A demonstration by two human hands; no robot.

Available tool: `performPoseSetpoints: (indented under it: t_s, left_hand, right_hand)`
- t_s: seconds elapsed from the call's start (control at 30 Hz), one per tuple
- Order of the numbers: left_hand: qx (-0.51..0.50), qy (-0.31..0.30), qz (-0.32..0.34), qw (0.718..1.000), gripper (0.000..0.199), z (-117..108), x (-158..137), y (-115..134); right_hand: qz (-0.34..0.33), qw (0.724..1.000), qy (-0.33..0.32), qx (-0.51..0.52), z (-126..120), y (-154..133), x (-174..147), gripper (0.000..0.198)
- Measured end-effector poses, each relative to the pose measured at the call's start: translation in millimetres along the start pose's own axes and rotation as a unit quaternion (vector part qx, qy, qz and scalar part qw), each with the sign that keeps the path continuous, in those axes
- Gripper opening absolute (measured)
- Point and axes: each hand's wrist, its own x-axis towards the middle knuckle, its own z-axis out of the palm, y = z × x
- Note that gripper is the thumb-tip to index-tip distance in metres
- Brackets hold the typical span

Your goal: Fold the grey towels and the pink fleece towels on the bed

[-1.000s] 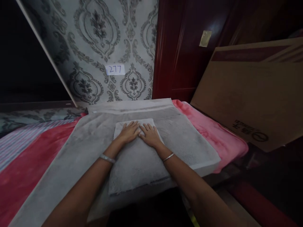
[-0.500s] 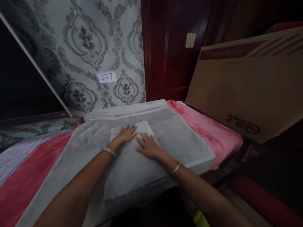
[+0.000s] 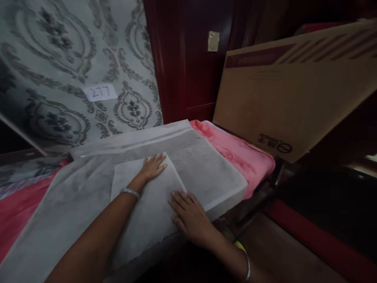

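Observation:
A pale folded cloth (image 3: pixel 147 212), perhaps a towel, lies flat on a larger grey plush cover (image 3: pixel 203 157). My left hand (image 3: pixel 152 167) rests palm down near its far right corner, fingers spread. Closer to me, my right hand (image 3: pixel 191 216) lies along the right edge of the cloth with its fingers stretched out. Neither hand grips anything. Part of the cloth's left side is hidden behind my left forearm.
Pink bedding (image 3: pixel 235 149) sticks out beyond the grey cover on the right, and red fabric (image 3: pixel 20 208) on the left. A large cardboard box (image 3: pixel 282 94) leans at the right. Behind stand a patterned wall (image 3: pixel 112 39) and a dark red door (image 3: pixel 188 59).
My right hand has slid toward me along the cloth's right edge. My left hand stays near the far end, now at the corner. The view has turned to the right.

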Motion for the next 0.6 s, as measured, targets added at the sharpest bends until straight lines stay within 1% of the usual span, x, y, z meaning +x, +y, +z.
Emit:
performPoseSetpoints:
  t_s: [0.13,0.2,0.23,0.3,0.33,0.37,0.4,0.47,0.53,0.6]
  left_hand:
    - [0.023,-0.008,-0.01,1.0,0.061,-6.6,2.2,5.2]
    - [0.035,-0.011,-0.009,0.999,0.062,-10.1,3.1,8.4]
    - [0.042,-0.014,-0.009,0.999,0.062,-12.3,3.6,10.1]
    - [0.058,-0.027,-0.012,0.998,0.063,-18.0,4.6,14.5]
    - [0.066,-0.035,-0.016,0.997,0.064,-21.1,5.0,17.7]
    - [0.071,-0.042,-0.019,0.996,0.064,-24.0,5.1,21.9]
    - [0.073,-0.043,-0.019,0.996,0.064,-26.3,4.8,27.1]
    - [0.064,-0.037,-0.007,0.997,0.064,-27.6,1.8,40.4]
    - [0.049,-0.033,0.025,0.998,0.063,-23.4,-4.7,55.4]
    - [0.046,-0.03,0.052,0.997,0.063,-14.6,-13.7,68.9]
  right_hand:
    - [0.003,1.0,0.015,0.021,-0.7,0.3,-25.5,0.059]
    - [0.002,0.998,0.024,0.059,-5.0,3.0,-36.2,0.058]
    - [0.0,0.995,0.039,0.091,-8.1,6.1,-41.4,0.054]
    - [0.018,0.98,0.107,0.169,-15.3,17.3,-52.2,0.045]
    - [0.05,0.964,0.158,0.209,-18.9,25.5,-57.9,0.041]
    - [0.096,0.941,0.213,0.246,-22.1,35.1,-64.0,0.04]
    - [0.152,0.909,0.266,0.281,-24.7,45.6,-70.3,0.039]
    - [0.255,0.831,0.346,0.352,-27.6,66.9,-83.0,0.039]
    - [0.322,0.747,0.391,0.43,-27.8,84.6,-93.5,0.043]
    - [0.353,0.675,0.417,0.496,-26.9,96.0,-99.6,0.048]
